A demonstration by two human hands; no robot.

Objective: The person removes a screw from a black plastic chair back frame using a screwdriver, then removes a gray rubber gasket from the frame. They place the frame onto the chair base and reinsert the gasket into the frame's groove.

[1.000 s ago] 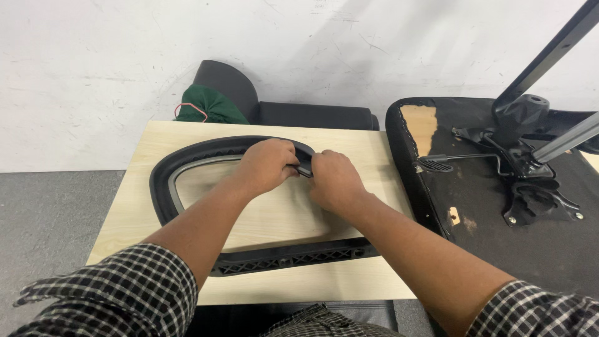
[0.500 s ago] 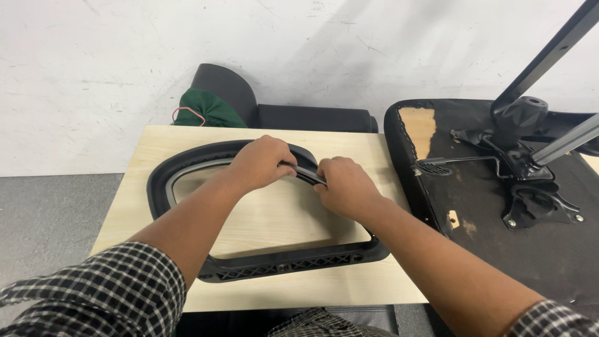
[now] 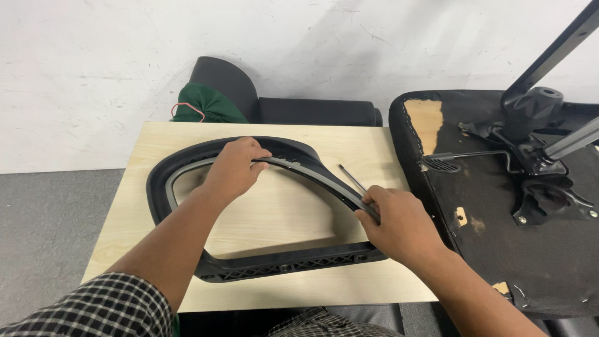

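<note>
Two bare hands work on a black plastic chair-back frame (image 3: 274,265) that lies flat on a pale wooden table (image 3: 299,293). The left hand (image 3: 236,167) has its fingers closed over the frame's top edge, pinning a thin dark strip (image 3: 312,173) that runs along the inner rim. The right hand (image 3: 402,221) grips the same strip lower down at the frame's right curve, fingers curled shut around it where it meets the rim.

Between the hands the strip looks slightly lifted from the rim rather than seated, so a hard or uneven pull could kink it, snap it, or let it spring loose towards the face. The frame rests unclamped and could slide or tip on the smooth table if the left hand's hold slackens. A thin metal rod (image 3: 352,178), perhaps a tool, lies just beyond the right hand, near enough that a sideways sweep of the wrist might knock it off. The upturned chair seat (image 3: 486,249), with its metal mechanism (image 3: 536,143), sits just beside the table's right edge, crowding the right elbow's room.
</note>
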